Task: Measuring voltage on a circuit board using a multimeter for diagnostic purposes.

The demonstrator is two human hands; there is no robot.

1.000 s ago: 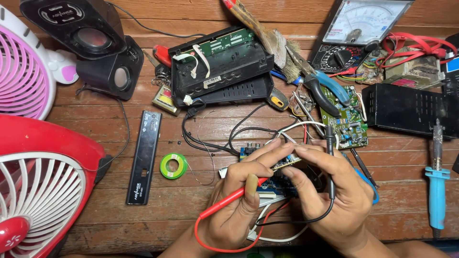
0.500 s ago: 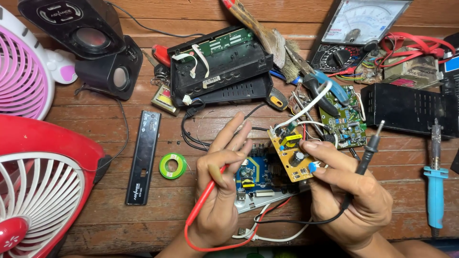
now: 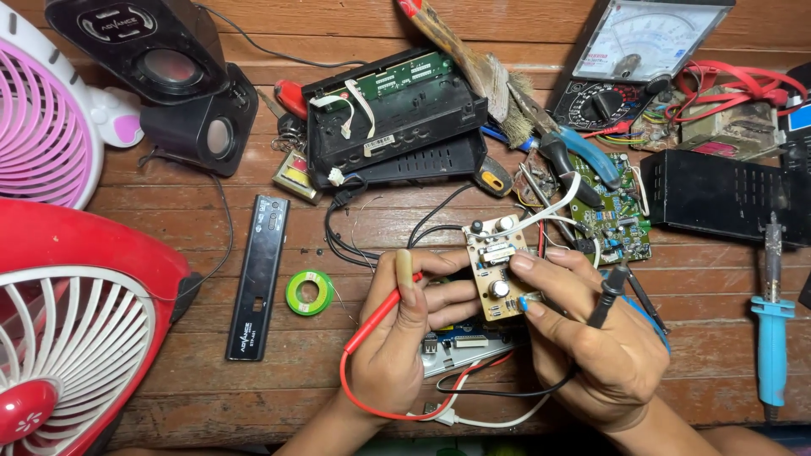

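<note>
Hands at near edge of wooden workbench [image 3: 211,371], centre-right. Left hand [image 3: 401,338] closed round a red probe [image 3: 380,312], thumb laid along its shaft, fingertips touching the small tan circuit board [image 3: 494,266]. Right hand [image 3: 591,338] pinches that board by its right edge between thumb and fingers, board tilted up off the bench; a black probe [image 3: 608,295] is tucked between the same hand's fingers, tip pointing up. Red and black leads loop below both hands. Under the board, partly hidden, lies a blue board [image 3: 460,342] with a white connector.

Green circuit board [image 3: 612,219] just beyond the right hand. Roll of green tape [image 3: 309,292] left of the left hand, black faceplate strip [image 3: 258,274] further left. Open black casing [image 3: 393,114] mid-bench; analogue multimeter [image 3: 638,59] at far right corner; blue soldering iron [image 3: 771,325] along right edge; red fan [image 3: 80,338] at near left corner.
</note>
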